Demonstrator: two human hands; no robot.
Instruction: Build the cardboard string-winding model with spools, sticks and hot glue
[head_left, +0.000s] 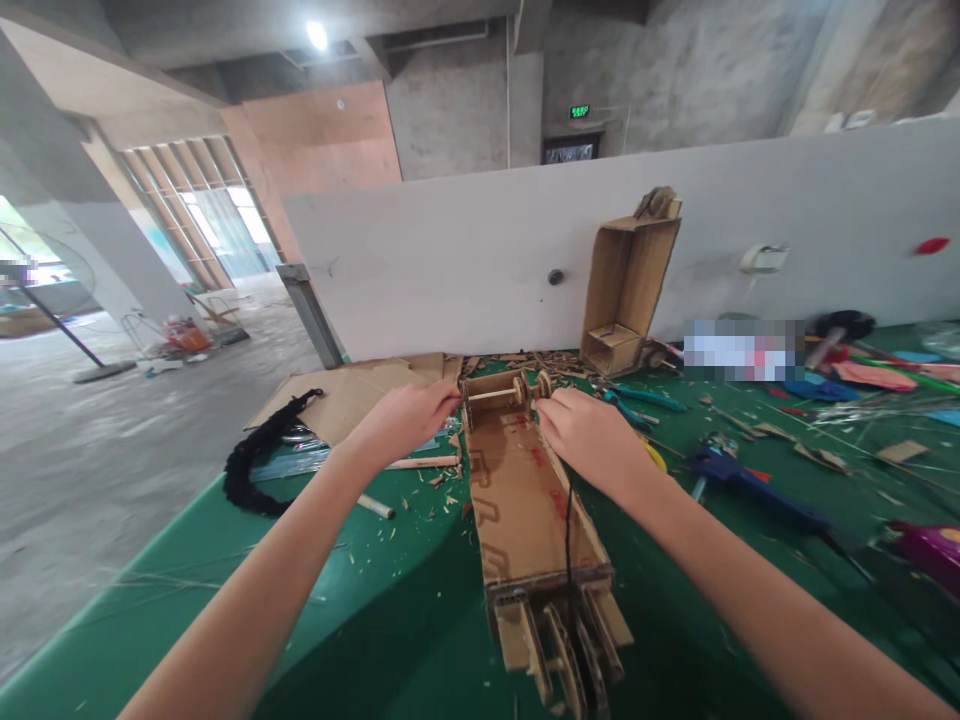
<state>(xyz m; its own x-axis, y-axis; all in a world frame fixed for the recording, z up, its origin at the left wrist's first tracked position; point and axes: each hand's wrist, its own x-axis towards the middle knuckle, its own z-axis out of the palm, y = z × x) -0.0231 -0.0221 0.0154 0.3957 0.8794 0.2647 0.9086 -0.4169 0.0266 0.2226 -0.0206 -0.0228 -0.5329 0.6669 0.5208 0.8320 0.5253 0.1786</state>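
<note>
A long cardboard model (517, 500) lies lengthwise in the middle of the green table. Its far end has a wooden rod with small round cardboard wheels, and its near end has upright cardboard strips. A black cord runs along its right side. My left hand (424, 410) is closed at the far left corner, fingers pinched at the rod's end. At the far right corner my right hand (574, 425) is closed too, its fingers against the model's edge just below the wheels.
An open cardboard box (630, 290) stands upright against the white partition (465, 270). Flat cardboard (367, 395) and a black fuzzy loop (251, 465) lie left. On the right are a blue glue gun (750, 485), teal-handled pliers (652, 398) and scraps.
</note>
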